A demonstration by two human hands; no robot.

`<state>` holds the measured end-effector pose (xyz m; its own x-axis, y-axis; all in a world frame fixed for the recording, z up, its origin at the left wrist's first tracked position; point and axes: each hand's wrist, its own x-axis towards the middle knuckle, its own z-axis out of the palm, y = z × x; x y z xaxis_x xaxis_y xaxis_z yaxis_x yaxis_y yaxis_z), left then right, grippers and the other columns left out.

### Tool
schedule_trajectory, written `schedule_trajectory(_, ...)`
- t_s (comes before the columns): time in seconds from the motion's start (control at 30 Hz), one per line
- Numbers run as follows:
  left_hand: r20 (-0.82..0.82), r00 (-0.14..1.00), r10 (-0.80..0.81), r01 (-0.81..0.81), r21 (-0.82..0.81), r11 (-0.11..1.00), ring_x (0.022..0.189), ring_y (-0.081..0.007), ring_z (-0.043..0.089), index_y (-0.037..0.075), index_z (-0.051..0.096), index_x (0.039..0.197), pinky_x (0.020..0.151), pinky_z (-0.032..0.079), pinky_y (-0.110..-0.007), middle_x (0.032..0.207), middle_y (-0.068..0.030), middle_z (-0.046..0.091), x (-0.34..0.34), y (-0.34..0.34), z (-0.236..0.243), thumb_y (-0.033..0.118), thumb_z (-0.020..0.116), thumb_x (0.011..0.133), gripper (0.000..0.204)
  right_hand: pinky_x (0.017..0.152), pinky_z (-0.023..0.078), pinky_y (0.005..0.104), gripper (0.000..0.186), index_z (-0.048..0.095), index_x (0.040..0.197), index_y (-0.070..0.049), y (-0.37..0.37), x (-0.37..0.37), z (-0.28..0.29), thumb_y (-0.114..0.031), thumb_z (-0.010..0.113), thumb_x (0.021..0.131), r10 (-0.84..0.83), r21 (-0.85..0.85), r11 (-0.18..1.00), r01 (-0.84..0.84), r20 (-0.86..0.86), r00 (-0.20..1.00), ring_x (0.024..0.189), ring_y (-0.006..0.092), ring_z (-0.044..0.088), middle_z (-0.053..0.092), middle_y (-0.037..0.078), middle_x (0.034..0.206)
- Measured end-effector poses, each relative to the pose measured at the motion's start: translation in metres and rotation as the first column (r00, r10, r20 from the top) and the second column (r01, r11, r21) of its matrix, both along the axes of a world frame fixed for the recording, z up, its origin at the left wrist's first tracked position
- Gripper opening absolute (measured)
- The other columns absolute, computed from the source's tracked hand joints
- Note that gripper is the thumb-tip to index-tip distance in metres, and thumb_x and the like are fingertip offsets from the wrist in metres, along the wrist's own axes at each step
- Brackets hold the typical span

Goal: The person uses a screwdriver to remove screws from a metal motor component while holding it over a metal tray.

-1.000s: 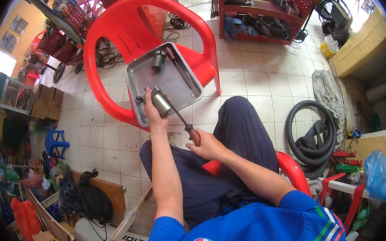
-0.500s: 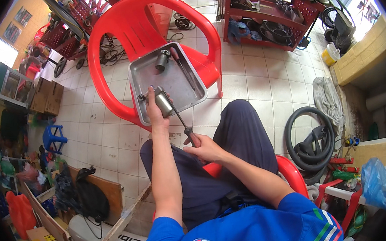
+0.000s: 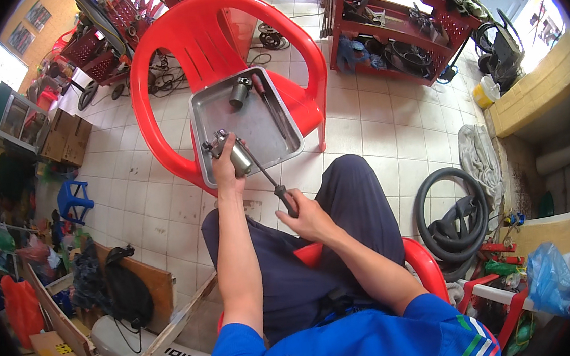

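Observation:
A silver metal cylinder (image 3: 238, 156) with small fittings at its upper end is gripped in my left hand (image 3: 226, 165), over the near part of a metal tray (image 3: 204, 118). My right hand (image 3: 303, 213) is closed on the handle of a screwdriver (image 3: 270, 178), whose shaft runs up to the cylinder; I cannot tell exactly where its tip rests. Inside the tray lie another dark metal cylinder (image 3: 239, 98) and a long tool with a red handle (image 3: 258, 83). The tray sits on a red plastic chair (image 3: 148, 119) in front of my knees.
A red tool cart (image 3: 393, 19) stands back right, a tool rack (image 3: 95, 66) back left. Coiled black rubber tubes (image 3: 430, 234) lie by my right leg. Boxes (image 3: 64, 133), a blue stool (image 3: 73, 200) and boards (image 3: 159, 284) are at left, a yellow ledge (image 3: 521, 83) at right.
My left hand and the cylinder have shifted slightly. The screwdriver handle has turned in my right hand, showing more of its black side now. The whole view has moved a little.

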<state>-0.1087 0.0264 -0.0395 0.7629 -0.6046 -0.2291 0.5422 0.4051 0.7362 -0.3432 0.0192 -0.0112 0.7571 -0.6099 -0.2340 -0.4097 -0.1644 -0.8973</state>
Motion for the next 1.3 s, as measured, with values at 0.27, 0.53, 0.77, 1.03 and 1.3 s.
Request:
schedule_trajectory(0.27,-0.061,0.996,-0.065,0.056,-0.139,0.989,0.092,-0.0167,0.067,0.006,0.062,0.114,0.078,0.061,-0.031,0.104,-0.0047,0.066,0.001,0.003,-0.002,0.013,0.076,0.089,0.030,0.077,0.051,0.0444,0.047,0.049,0.129,-0.005,-0.001,-0.002,-0.011,-0.015,0.066,0.086,-0.078,-0.049,0.995,0.085,0.137,0.988,0.080,0.0384,0.067,0.065,0.022,0.087)
schedule_trajectory(0.53,-0.114,0.990,-0.085,0.061,-0.196,0.979,0.091,-0.0170,0.066,0.004,0.059,0.117,0.079,0.060,-0.030,0.106,-0.0060,0.063,0.005,0.012,-0.009,0.009,0.074,0.089,0.033,0.075,0.052,0.0398,0.047,0.050,0.129,-0.006,0.002,-0.004,-0.010,-0.015,0.068,0.086,-0.088,-0.071,0.992,0.103,0.195,0.977,0.078,0.0287,0.064,0.061,0.018,0.092)
schedule_trajectory(0.77,-0.129,0.987,-0.099,0.065,-0.246,0.967,0.092,-0.0165,0.066,0.005,0.060,0.114,0.082,0.059,-0.029,0.099,-0.0062,0.065,0.001,0.014,-0.005,0.008,0.073,0.088,0.029,0.075,0.052,0.0388,0.042,0.056,0.124,-0.004,-0.002,0.001,-0.010,-0.013,0.069,0.085,-0.144,-0.038,0.987,0.155,0.209,0.967,0.077,0.0263,0.064,0.063,0.016,0.091)
schedule_trajectory(1.03,-0.196,0.978,-0.066,0.030,-0.181,0.983,0.091,-0.0177,0.066,0.007,0.059,0.114,0.076,0.059,-0.033,0.101,-0.0046,0.067,-0.015,0.004,-0.001,0.008,0.075,0.087,0.031,0.073,0.051,0.0402,0.027,0.064,0.107,0.000,-0.003,-0.002,-0.015,-0.019,0.066,0.087,-0.159,-0.076,0.983,0.167,0.105,0.982,0.074,0.0321,0.066,0.066,0.018,0.083)
schedule_trajectory(1.3,-0.135,0.989,-0.064,0.049,-0.109,0.993,0.075,-0.0187,0.067,0.008,0.065,0.103,0.064,0.059,-0.033,0.090,-0.0050,0.067,-0.011,0.005,-0.006,0.014,0.077,0.085,0.022,0.074,0.051,0.0427,0.033,0.062,0.113,-0.003,-0.002,-0.001,-0.001,-0.023,0.068,0.087,-0.155,-0.041,0.987,0.157,0.048,0.987,0.077,0.0370,0.067,0.066,0.019,0.081)
